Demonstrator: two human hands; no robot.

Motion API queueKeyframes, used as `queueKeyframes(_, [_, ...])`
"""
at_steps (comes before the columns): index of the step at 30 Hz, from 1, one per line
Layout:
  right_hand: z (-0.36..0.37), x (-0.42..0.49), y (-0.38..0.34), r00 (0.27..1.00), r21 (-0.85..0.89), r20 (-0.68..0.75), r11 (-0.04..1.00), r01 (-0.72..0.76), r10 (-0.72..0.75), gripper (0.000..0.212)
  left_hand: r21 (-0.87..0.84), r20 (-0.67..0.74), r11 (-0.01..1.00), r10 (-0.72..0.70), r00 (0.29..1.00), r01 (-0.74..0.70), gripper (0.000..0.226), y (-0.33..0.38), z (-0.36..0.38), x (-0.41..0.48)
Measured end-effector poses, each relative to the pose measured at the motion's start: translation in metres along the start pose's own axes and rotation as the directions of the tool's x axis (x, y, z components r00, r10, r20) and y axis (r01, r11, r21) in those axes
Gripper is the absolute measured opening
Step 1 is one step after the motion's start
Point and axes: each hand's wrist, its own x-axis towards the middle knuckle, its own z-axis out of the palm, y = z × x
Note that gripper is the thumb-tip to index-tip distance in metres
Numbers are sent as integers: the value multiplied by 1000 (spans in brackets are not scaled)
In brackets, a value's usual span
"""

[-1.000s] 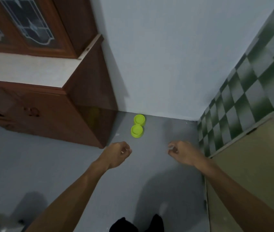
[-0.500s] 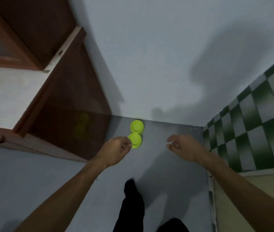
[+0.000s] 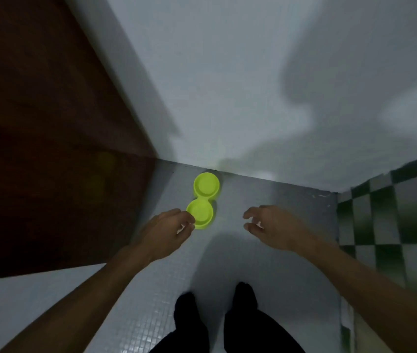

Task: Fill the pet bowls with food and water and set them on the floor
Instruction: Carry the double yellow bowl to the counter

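A lime-green double pet bowl (image 3: 203, 200) lies on the grey tiled floor (image 3: 278, 250) close to the white wall. Both round wells look empty. My left hand (image 3: 166, 231) hovers by the near well's left rim, fingers loosely curled, and whether it touches the rim is unclear. To the right of the bowl, my right hand (image 3: 274, 229) is held apart from it with fingers spread and nothing in it.
A dark wooden cabinet (image 3: 49, 149) fills the left side, right beside the bowl. The white wall (image 3: 253, 85) closes the far side and a green checkered wall (image 3: 393, 212) the right. My dark-trousered legs (image 3: 215, 322) stand at the bottom.
The view has closed in on the corner and tilted down. Both hands have come forward toward the bowl, the left reaching the near well's rim; the right hand's fingers have spread.
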Motion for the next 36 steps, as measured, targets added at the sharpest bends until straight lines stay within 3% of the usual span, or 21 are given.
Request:
queueKeyframes(11, [145,228,90,997,-80,-41,995,57,-61,47,133,63,988,-87,994,78,57,-158,182,143])
queueKeyframes(19, [237,365,119,985,-79,-169,997,-2,-11,54,255,25,947,-208,978,195,48,-250,282,207])
queueKeyframes(24, [265,410,127,974,-107,-228,994,-27,2,53,254,2,928,-283,959,273,36,-279,311,225])
queueKeyframes(31, [271,428,137,968,-109,-251,994,-26,-3,52,122,-38,960,-251,967,254,32,-290,315,232])
queueKeyframes(36, [256,414,136,962,6,-274,1000,-21,21,60,67,-59,973,-218,974,222,56,-283,295,227])
